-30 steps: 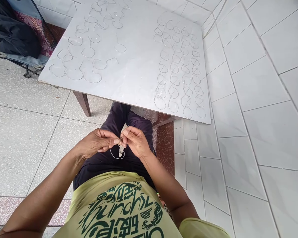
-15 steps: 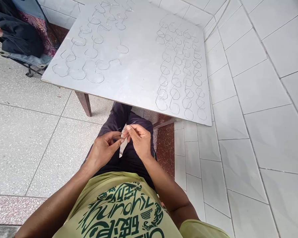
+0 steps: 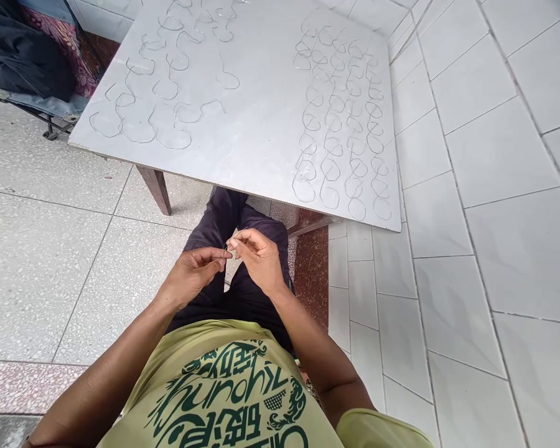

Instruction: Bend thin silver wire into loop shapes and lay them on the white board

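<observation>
Above my lap, my left hand [image 3: 196,271] and my right hand [image 3: 257,254] meet fingertip to fingertip. Between them is a thin metal wire [image 3: 224,246], pinched by both hands and mostly hidden by the fingers. On the white tabletop [image 3: 261,124] in front of me lie bent wires of the same look. Those on the left, such as an S-curved wire [image 3: 173,130], are open curves. On the right, wires shaped into figure-eight loops [image 3: 331,169] are set out in several columns.
The table's front edge [image 3: 233,188] is just beyond my knees, with a wooden leg [image 3: 155,190] below it. A white tiled wall [image 3: 448,205] rises close on the right. At the upper left, a folding chair [image 3: 42,109] stands on the speckled floor, with a person's dark-clothed leg [image 3: 32,62] on it.
My hands have shifted slightly, and the fingers have moved along the wire, with the left fingertips drawn a little lower and left. The view has tilted slightly.
</observation>
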### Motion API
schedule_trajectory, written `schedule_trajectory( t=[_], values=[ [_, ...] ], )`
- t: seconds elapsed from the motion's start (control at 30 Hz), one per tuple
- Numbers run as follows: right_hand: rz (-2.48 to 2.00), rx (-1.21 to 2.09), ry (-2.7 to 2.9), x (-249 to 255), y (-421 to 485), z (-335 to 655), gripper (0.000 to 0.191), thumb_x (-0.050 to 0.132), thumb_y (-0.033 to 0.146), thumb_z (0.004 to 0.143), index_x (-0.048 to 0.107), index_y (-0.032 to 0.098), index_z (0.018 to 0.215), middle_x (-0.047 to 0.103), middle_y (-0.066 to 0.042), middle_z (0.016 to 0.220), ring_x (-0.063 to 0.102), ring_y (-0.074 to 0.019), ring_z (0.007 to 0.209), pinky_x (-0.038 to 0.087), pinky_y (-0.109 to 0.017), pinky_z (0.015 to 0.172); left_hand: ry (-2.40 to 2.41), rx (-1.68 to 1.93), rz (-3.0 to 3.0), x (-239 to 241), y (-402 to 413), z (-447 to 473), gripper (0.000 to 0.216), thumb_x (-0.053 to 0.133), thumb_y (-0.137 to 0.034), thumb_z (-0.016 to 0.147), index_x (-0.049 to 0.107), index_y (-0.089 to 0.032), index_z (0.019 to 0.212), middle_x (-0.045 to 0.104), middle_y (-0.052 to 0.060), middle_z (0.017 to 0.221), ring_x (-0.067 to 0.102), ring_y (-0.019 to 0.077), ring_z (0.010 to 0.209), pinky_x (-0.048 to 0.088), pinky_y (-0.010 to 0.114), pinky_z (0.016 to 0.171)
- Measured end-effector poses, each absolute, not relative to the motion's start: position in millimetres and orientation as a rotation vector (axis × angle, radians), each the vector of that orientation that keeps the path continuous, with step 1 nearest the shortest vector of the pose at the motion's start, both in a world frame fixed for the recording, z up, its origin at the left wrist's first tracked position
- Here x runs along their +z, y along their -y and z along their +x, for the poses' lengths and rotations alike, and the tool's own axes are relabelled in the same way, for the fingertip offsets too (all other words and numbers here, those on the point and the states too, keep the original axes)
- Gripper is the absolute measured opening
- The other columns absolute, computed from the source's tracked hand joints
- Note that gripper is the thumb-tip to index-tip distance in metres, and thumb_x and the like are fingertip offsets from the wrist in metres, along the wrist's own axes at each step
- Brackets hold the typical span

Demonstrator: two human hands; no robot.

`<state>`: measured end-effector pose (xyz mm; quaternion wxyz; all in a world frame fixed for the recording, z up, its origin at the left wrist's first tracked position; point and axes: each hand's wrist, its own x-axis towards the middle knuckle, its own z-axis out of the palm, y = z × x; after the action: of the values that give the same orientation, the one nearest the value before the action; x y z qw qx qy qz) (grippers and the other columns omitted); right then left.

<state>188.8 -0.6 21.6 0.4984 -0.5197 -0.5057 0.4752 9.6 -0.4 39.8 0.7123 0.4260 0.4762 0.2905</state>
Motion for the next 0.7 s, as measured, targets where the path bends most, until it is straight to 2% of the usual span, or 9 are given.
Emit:
schedule_trajectory(
  t=[0.1,0.27,0.43,0.57,0.7],
  values=[
    [-1.258,1.076,1.251,21.6,1.5,187.9,0.011,0.069,0.032,0.096,0.069,0.022,0.091,0.072,-0.002,0.089,0.069,-0.0151,0.076,0.055,-0.027,0.07,-1.057,0.658,1.036,40.2,0.8,9.4,0.029,0.076,-0.036,0.086,0.081,-0.018,0.11,0.066,-0.001,0.078,0.042,0.0069,0.054,0.032,0.022,0.05],
    [-1.293,0.965,1.311,19.8,3.5,189.6,0.008,0.068,0.029,0.096,0.068,0.023,0.091,0.073,-0.002,0.09,0.069,-0.0156,0.078,0.056,-0.028,0.073,-1.073,0.693,1.25,35.2,3.9,9.3,0.028,0.07,-0.034,0.092,0.079,-0.019,0.113,0.075,0.004,0.092,0.062,0.0148,0.076,0.048,0.026,0.066],
    [-1.311,0.921,1.38,19.4,4.2,191.7,0.009,0.067,0.03,0.096,0.068,0.023,0.09,0.072,-0.001,0.088,0.068,-0.0164,0.079,0.056,-0.03,0.076,-1.082,0.72,1.474,32.8,10.2,9.1,0.025,0.064,-0.031,0.098,0.078,-0.019,0.115,0.075,0.006,0.1,0.065,0.0166,0.08,0.048,0.028,0.066],
    [-1.302,0.907,1.372,19.2,7.3,192.3,0.009,0.067,0.029,0.097,0.07,0.023,0.091,0.072,-0.001,0.09,0.067,-0.0158,0.08,0.055,-0.029,0.077,-1.039,0.753,1.675,39.1,12.0,8.5,0.024,0.059,-0.024,0.1,0.076,-0.02,0.116,0.069,0.003,0.09,0.06,0.0134,0.071,0.045,0.026,0.062],
    [-1.266,0.985,1.274,16.1,12.3,194.4,0.012,0.07,0.034,0.096,0.071,0.023,0.091,0.07,-0.002,0.091,0.066,-0.0159,0.082,0.054,-0.029,0.074,-0.994,0.748,1.827,44.8,12.2,6.9,0.025,0.056,-0.02,0.102,0.074,-0.02,0.12,0.066,0.002,0.087,0.06,0.0133,0.073,0.046,0.026,0.067]
  ],
)
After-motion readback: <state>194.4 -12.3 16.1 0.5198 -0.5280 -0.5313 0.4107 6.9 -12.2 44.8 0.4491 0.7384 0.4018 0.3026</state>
